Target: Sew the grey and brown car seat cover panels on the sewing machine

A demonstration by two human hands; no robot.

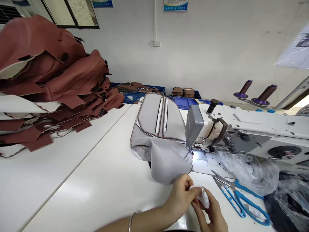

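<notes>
Blue-handled scissors (pixel 232 185) lie between right hand (pixel 212 214) and clear plastic (pixel 259 174)

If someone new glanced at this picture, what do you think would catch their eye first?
Probably the big heap of red-brown pieces on the left of the white table. Next might come the sewing machine at the right, with grey fabric beside it. At the bottom, the left hand and right hand pinch a small white piece.

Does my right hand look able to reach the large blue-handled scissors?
Probably yes: the large scissors lie close beside your right hand, only the smaller blue cutter between, though it's holding the white piece.
</notes>
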